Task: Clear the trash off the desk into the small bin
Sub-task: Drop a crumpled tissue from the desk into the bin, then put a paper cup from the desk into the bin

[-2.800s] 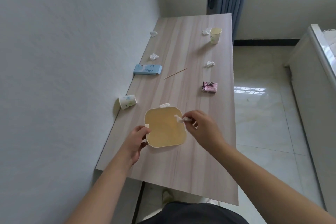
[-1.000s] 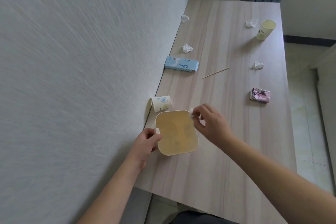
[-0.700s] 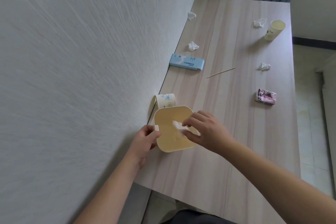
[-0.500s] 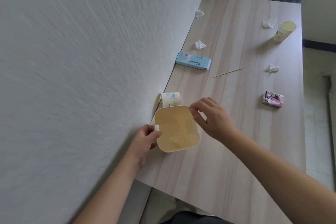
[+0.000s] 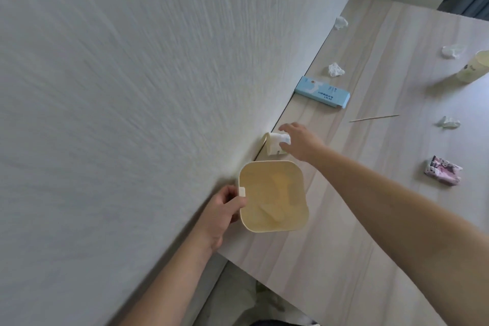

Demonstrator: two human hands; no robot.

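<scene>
A small yellow bin (image 5: 274, 197) stands on the wooden desk (image 5: 375, 193) near the wall, with pale scraps inside. My left hand (image 5: 223, 210) grips its left rim. Just beyond the bin a white paper cup (image 5: 275, 143) lies on its side against the wall. My right hand (image 5: 300, 141) is on that cup with its fingers curled over it. Crumpled tissues lie farther along the desk: one (image 5: 336, 69) near the wall, one (image 5: 340, 22) at the far end, one (image 5: 449, 122) to the right.
A blue carton (image 5: 322, 91) lies by the wall, with a thin wooden stick (image 5: 374, 118) to its right. A pink packet (image 5: 443, 173) sits at the right, an upright yellow cup (image 5: 473, 67) and another tissue (image 5: 452, 51) at the far right. The textured wall fills the left.
My right hand dropped a tissue into the bin, then reached past the bin to the fallen paper cup. My left hand has kept hold of the bin, and my view swung left toward the wall.
</scene>
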